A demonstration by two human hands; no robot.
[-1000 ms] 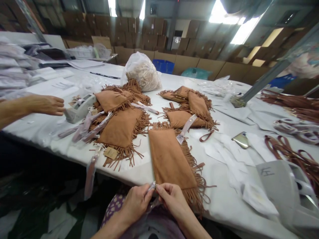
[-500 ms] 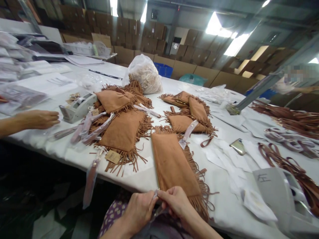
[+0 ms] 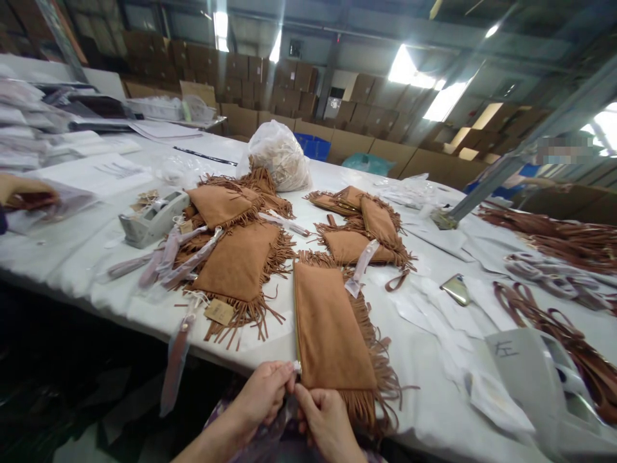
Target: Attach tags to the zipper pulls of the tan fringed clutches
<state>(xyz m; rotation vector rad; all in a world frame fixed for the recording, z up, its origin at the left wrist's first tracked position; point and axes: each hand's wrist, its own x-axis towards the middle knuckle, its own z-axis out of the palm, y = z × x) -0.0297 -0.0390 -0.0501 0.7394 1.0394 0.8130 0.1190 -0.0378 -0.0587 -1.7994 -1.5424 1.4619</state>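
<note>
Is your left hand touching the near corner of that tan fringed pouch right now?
Touching. The head view shows the left hand's fingertips pinched on the near zipper corner of the fringed pouch, no gap between them.

Place: a warehouse packing workshop; goods are handled in bulk
Walls: stacked cardboard boxes (image 3: 289, 77) along the back, under a high roof with skylights (image 3: 424, 83)
Tabletop: long white tabletop (image 3: 434, 399) spread with many identical tan fringed pouches (image 3: 236, 257); loose brown straps (image 3: 554, 321) in heaps
Supplies: tape dispenser (image 3: 147, 218); paper hang tags (image 3: 219, 312); a filled plastic bag (image 3: 279, 154)
</note>
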